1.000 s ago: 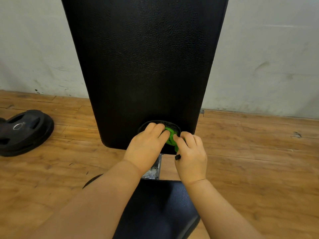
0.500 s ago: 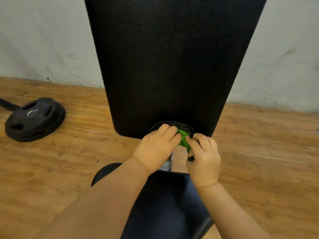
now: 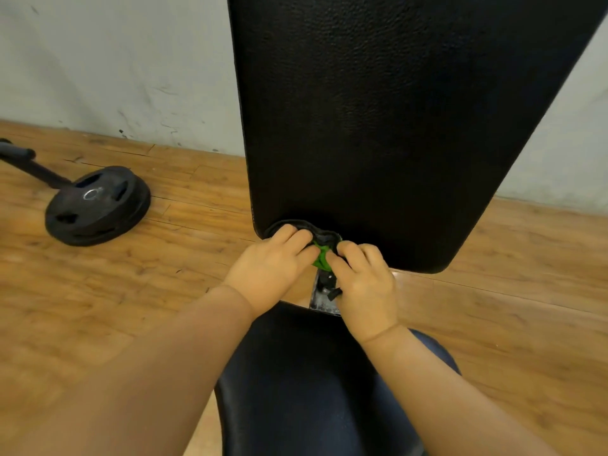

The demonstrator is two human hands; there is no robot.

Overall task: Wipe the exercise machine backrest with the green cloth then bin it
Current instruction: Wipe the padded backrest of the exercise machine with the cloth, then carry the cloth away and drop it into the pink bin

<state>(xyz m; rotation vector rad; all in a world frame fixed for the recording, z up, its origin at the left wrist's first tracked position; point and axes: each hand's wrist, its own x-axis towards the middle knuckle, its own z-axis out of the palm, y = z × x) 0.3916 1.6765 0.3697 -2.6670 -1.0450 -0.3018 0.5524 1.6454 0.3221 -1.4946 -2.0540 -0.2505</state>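
Both hands meet at the bottom edge of the backrest (image 3: 378,126): the left hand (image 3: 273,261) has its fingers curled over the rim of a dark opening there, and the right hand (image 3: 358,274) pinches the green cloth (image 3: 320,258) with bent fingers. Only a small bunched tuft of the cloth shows between the fingertips; whether it is being drawn out of the opening or simply gathered up I cannot tell. A small black piece sits at the right thumb, and what it is stays unclear.

To do this step well, I judge the cloth should be shaken out flat, laid under a spread palm, and swept toward 12 o'clock in long overlapping strokes, since nearly all the black padding lies that way.

At 6 o'clock is the seat pad (image 3: 312,373). At 9 o'clock a weight plate (image 3: 97,205) lies on the wooden floor (image 3: 131,291). No bin is in view.
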